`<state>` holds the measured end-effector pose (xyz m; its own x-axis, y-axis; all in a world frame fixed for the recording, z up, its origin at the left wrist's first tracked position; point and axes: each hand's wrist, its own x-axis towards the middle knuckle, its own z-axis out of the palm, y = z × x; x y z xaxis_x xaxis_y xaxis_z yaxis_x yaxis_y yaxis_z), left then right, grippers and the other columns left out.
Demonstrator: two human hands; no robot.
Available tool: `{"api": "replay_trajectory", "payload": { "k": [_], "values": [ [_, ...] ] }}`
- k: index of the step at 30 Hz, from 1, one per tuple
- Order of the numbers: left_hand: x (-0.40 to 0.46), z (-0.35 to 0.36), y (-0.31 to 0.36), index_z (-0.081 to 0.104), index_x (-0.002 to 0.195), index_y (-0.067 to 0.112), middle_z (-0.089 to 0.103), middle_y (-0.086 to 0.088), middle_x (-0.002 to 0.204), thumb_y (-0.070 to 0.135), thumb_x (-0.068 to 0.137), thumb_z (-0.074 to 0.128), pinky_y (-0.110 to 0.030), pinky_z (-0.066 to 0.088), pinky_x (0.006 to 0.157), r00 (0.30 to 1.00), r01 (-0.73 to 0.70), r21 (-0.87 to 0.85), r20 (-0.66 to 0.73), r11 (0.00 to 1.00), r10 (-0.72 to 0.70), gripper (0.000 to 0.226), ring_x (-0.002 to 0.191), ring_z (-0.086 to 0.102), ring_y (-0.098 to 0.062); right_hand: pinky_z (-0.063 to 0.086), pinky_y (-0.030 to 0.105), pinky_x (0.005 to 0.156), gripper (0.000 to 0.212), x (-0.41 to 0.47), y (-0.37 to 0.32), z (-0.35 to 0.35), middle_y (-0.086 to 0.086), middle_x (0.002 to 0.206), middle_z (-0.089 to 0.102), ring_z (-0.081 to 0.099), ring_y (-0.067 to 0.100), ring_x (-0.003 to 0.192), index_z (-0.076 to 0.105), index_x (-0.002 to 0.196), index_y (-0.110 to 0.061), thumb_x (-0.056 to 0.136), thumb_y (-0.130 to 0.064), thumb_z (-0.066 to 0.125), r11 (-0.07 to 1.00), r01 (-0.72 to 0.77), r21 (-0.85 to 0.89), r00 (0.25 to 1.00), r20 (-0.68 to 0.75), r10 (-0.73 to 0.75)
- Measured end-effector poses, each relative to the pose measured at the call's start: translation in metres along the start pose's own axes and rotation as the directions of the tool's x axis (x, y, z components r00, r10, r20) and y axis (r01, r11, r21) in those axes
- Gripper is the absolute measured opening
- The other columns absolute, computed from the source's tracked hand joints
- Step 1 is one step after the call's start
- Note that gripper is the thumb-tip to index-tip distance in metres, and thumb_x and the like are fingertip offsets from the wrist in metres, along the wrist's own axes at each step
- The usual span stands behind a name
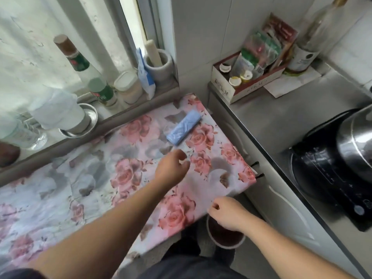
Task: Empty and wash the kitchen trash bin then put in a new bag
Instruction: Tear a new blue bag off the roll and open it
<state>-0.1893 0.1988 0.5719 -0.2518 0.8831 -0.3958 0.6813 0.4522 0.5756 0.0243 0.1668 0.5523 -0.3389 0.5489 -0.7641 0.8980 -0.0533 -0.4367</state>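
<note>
Bin (225, 236) sits on the floor below the floral-covered tabletop (80, 188), partly behind the right hand, no liner that I can see — looks emptied, washing can't be judged. Blue roll of bags (183, 127) lies on the cloth. Left hand (171, 168) hovers near it, loosely curled, holding nothing. Right hand (225, 213) likewise, above the bin. Bagging remains.

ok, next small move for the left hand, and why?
Probably reach on and pinch the blue bag roll. It lies untouched on the floral cloth, just beyond the left hand, whose fingers are loosely curled and hold nothing. The bin on the floor below shows no bag.
</note>
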Motion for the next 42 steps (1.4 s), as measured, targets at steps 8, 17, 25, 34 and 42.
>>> {"api": "replay_trajectory", "payload": {
  "k": [8,17,25,34,42],
  "values": [
    [0.133,-0.017,0.022,0.061,0.121,0.008,0.059,-0.018,0.119,0.034,0.084,0.066,-0.037,0.044,0.077,0.999,-0.041,0.361,-0.013,0.932,0.049,0.045,0.104,0.060,-0.038,0.028,0.029,0.053,0.028,0.038,-0.036,-0.017,-0.003,0.064,0.042,0.038,0.014,0.060,0.037,0.063,-0.020,0.088,-0.026,0.048,1.000,-0.002,-0.002,1.000,-0.001,0.002],
    [0.156,-0.001,0.003,0.054,0.118,0.013,0.060,-0.014,0.115,0.039,0.070,0.082,-0.038,0.045,0.070,0.997,0.011,0.360,-0.081,0.933,0.019,0.062,0.102,0.060,-0.036,0.024,0.028,0.049,0.028,0.035,-0.020,-0.015,-0.007,0.059,0.035,0.033,0.012,0.053,0.034,0.062,-0.023,0.087,-0.028,0.047,0.999,-0.032,0.032,0.999,-0.010,0.032],
    [0.126,-0.004,0.010,0.056,0.108,0.008,0.061,-0.013,0.093,0.017,0.074,0.059,-0.027,0.048,0.051,0.986,0.162,-0.249,0.086,0.955,-0.145,0.036,0.071,0.060,-0.022,0.026,0.028,0.051,0.026,0.026,0.001,-0.004,-0.007,0.060,0.037,0.034,0.012,0.055,0.035,0.063,-0.024,0.083,-0.033,0.047,0.995,-0.034,0.096,0.998,-0.053,0.039],
    [0.002,-0.002,-0.001,0.065,0.108,0.004,0.074,-0.020,0.095,0.002,0.069,0.060,-0.042,0.059,0.076,0.896,0.395,-0.799,0.445,0.454,0.004,0.039,0.083,0.071,-0.032,0.038,0.031,0.057,0.031,0.001,0.016,-0.011,-0.004,0.059,0.054,0.048,0.013,0.055,0.052,0.064,-0.023,0.085,-0.046,0.053,0.955,0.009,0.297,0.984,-0.172,0.044],
    [-0.038,0.009,0.028,0.054,0.112,0.012,0.069,-0.015,0.095,0.003,0.089,0.047,-0.048,0.060,0.074,0.985,0.102,-0.421,0.167,0.901,-0.033,0.025,0.086,0.073,-0.033,0.057,0.033,0.068,0.028,-0.017,-0.022,-0.029,-0.005,0.100,0.067,0.068,0.014,0.087,0.061,0.097,-0.029,0.078,-0.049,0.069,0.690,0.220,0.689,0.932,-0.357,0.059]
  ]
}}
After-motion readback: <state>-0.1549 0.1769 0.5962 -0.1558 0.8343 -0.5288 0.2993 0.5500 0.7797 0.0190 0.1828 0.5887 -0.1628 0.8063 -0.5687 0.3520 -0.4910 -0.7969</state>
